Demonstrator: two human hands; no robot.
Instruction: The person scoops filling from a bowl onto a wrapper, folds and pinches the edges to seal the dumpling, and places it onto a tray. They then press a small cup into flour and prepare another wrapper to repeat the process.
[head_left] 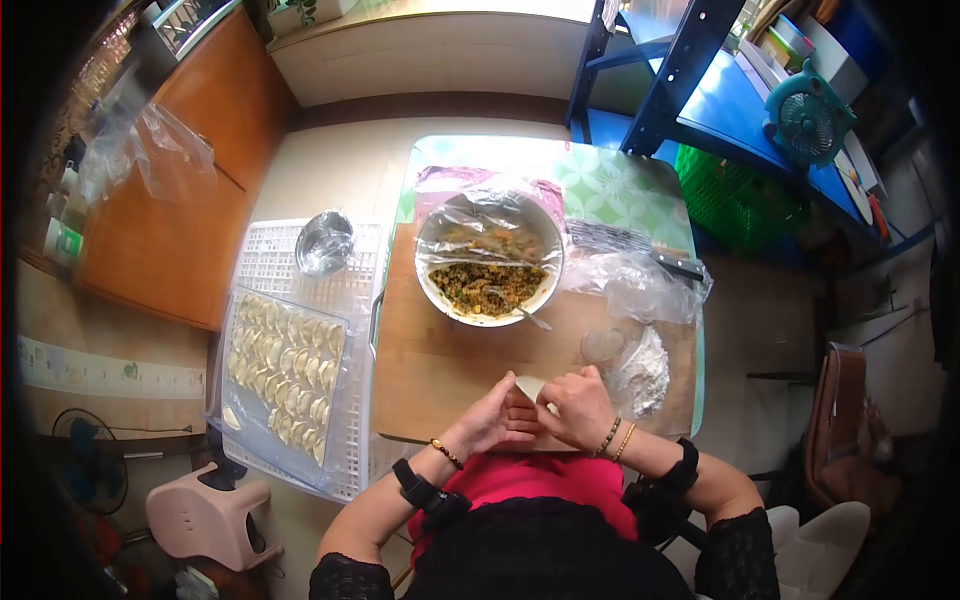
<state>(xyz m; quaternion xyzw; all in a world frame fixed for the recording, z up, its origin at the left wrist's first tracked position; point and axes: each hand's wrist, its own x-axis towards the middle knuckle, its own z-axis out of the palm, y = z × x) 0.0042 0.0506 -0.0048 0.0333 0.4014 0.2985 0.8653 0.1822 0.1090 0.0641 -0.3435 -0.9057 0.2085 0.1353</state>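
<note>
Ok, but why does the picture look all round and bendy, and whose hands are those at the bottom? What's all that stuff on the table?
There's no machine here, just a person with a small camera worn on the head. It looks down, so you see their own arms from above, and the picture curves at the edges. The left hand and right hand pinch a pale dough wrapper together over a wooden board. On the board stand a bowl of chopped filling and a pile of flour. To the left, a white rack holds rows of folded dumplings.
</note>
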